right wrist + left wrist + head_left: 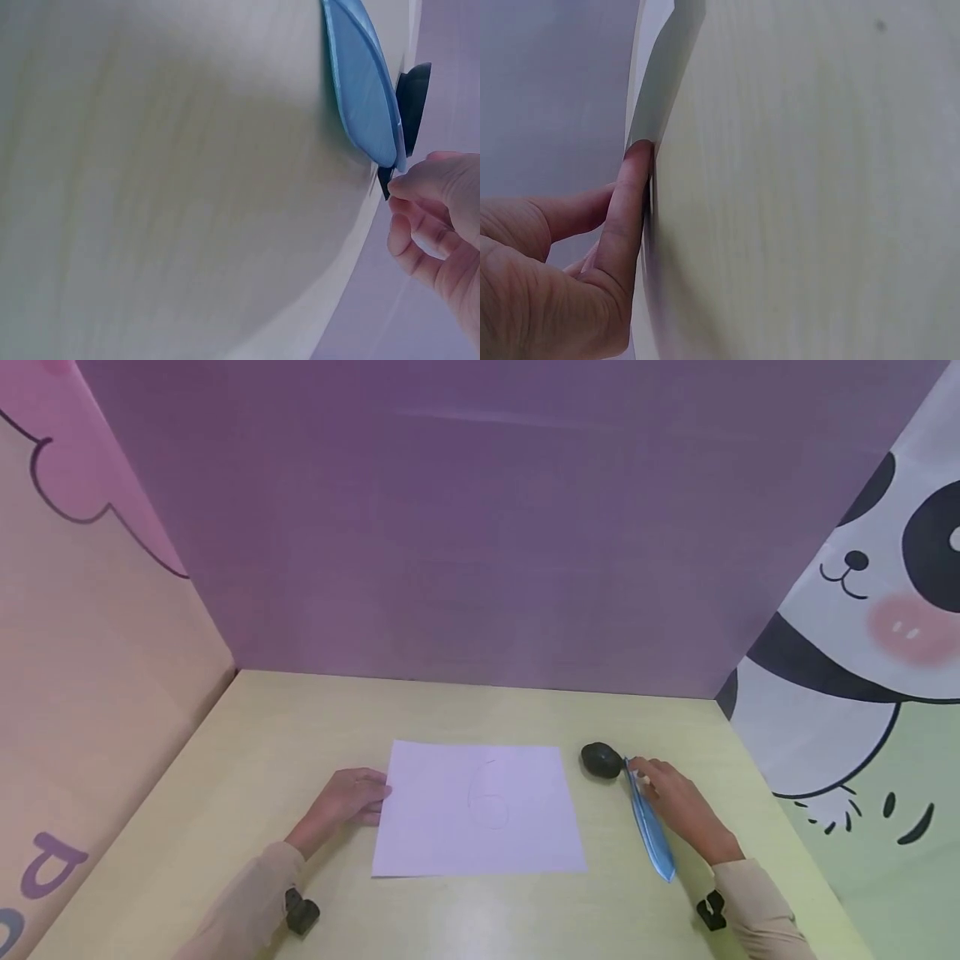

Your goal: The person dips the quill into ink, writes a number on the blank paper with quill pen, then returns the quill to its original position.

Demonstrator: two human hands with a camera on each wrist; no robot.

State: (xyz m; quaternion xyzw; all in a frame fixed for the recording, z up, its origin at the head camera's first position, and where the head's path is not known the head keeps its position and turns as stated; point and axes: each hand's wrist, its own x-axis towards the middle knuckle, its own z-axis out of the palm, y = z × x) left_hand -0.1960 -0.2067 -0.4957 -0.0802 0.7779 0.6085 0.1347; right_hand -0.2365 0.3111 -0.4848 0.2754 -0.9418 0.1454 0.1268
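Note:
A white sheet of paper (442, 810) with a faint figure like a 6 drawn on it lies on the table. My left hand (352, 797) holds its left edge, which stands slightly raised beside the fingertip (636, 161) in the left wrist view. On the right is a long, flat, shiny blue item (651, 835) with a rounded rim and a small black tab (385, 181). My right hand (678, 802) pinches that item at its tab end. Just beyond the fingertips sits a glossy black rounded object (602, 760), partly hidden behind the blue item in the right wrist view.
The pale wooden table (315, 718) ends at a purple back wall (480, 552). A pink-and-cream panel (97, 627) rises along the left side and a panda-printed panel (862, 693) along the right. Each wrist wears a small black camera (302, 913).

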